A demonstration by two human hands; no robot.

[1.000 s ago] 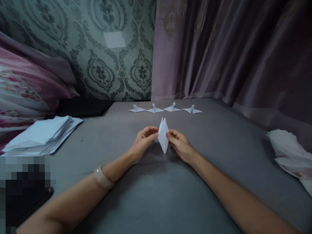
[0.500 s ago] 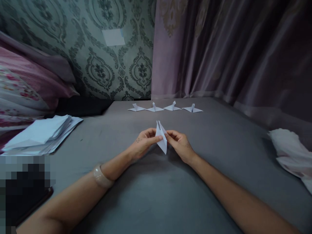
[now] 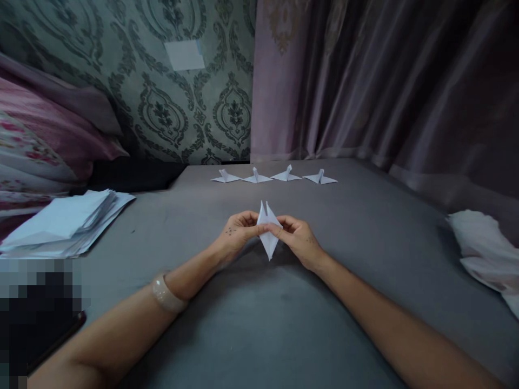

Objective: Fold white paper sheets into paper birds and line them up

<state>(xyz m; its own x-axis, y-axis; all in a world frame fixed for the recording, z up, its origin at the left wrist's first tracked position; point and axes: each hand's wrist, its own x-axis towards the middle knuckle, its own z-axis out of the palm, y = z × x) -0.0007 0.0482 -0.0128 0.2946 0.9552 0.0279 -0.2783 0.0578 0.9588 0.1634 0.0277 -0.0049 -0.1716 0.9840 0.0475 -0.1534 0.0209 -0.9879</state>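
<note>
A white folded paper (image 3: pixel 270 244), diamond-shaped with two narrow points at its top and one at the bottom, is held upright above the grey surface (image 3: pixel 251 324). My left hand (image 3: pixel 240 232) pinches its left side, thumb across the front face. On the other side my right hand (image 3: pixel 299 237) pinches it too, and both thumb tips meet near the middle. The fingers behind the paper are partly hidden. Farther back, several folded paper birds (image 3: pixel 286 174) with spread wings stand in a row.
On the left lies a stack of white paper sheets (image 3: pixel 60 221), beside a black flat item (image 3: pixel 133 175) and floral pink fabric (image 3: pixel 36 135). A crumpled white bag-like thing (image 3: pixel 482 243) lies at the right edge. Curtains (image 3: pixel 344 81) hang behind and to the right.
The folded paper has turned to face me more squarely, and its two top points now stand farther apart. My right thumb has come onto its front face.
</note>
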